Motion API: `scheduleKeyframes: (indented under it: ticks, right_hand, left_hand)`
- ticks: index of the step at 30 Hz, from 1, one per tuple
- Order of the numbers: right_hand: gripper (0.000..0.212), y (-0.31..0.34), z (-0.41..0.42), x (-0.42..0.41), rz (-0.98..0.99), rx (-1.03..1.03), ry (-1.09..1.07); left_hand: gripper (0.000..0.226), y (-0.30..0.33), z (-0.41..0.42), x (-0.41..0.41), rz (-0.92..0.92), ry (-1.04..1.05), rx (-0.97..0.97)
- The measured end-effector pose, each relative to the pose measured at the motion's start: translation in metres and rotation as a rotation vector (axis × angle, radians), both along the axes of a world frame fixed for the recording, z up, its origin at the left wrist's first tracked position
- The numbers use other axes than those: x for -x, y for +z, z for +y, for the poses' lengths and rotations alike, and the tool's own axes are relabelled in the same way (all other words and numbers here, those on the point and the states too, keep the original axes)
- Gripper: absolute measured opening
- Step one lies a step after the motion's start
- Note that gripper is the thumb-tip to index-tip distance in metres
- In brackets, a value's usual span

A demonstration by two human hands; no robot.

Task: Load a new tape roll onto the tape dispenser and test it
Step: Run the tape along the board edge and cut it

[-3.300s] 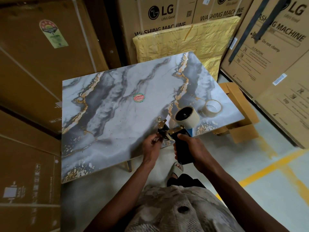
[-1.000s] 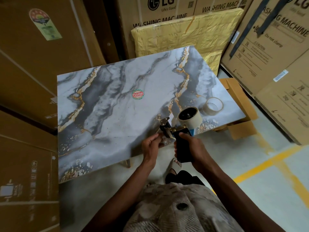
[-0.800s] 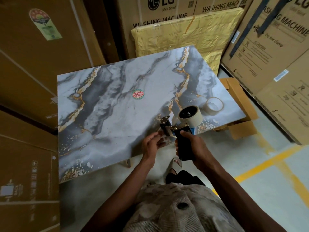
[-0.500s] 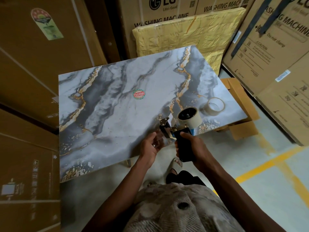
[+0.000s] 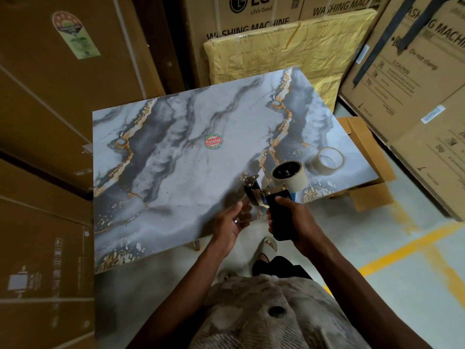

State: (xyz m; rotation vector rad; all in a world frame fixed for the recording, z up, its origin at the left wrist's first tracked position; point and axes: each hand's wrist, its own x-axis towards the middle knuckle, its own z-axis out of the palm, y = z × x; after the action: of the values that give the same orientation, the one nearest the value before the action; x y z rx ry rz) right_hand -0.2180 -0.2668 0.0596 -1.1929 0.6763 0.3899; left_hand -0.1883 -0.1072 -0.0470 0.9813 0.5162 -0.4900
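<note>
Stacked cartons all round, marble-print table in the middle. Over its near edge, close to the right corner: dispenser, new roll already on the hub, pale, broad, dark core. Right hand wrapped round the black handle. Left hand just beside the front roller, fingers loosely curled, seemingly drawing clear tape out, though too faint to confirm. Best done by holding the handle steady, pulling the strip straight and flat past the blade. Spare roll lying nearer the right edge
</note>
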Motion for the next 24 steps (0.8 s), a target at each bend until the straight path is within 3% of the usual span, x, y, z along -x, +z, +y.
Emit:
scheduleKeyframes:
  ticks: [11,14,19,24]
  right_hand:
    - [0.032,-0.009,-0.001,-0.019,-0.004,-0.022,0.002]
    - [0.035,-0.009,-0.004,-0.029,0.002,-0.020,0.046]
    - [0.041,-0.002,-0.009,-0.055,0.023,-0.019,0.092]
    - [0.039,0.007,-0.021,-0.088,0.040,-0.174,0.088]
  left_hand:
    - [0.017,-0.008,0.007,-0.011,-0.047,0.041,-0.023]
    - [0.024,-0.013,0.010,-0.022,-0.038,0.097,-0.124]
    - [0.013,-0.007,0.005,-0.052,-0.044,0.183,-0.367]
    - [0.014,0.014,0.002,-0.092,-0.155,0.201,-0.490]
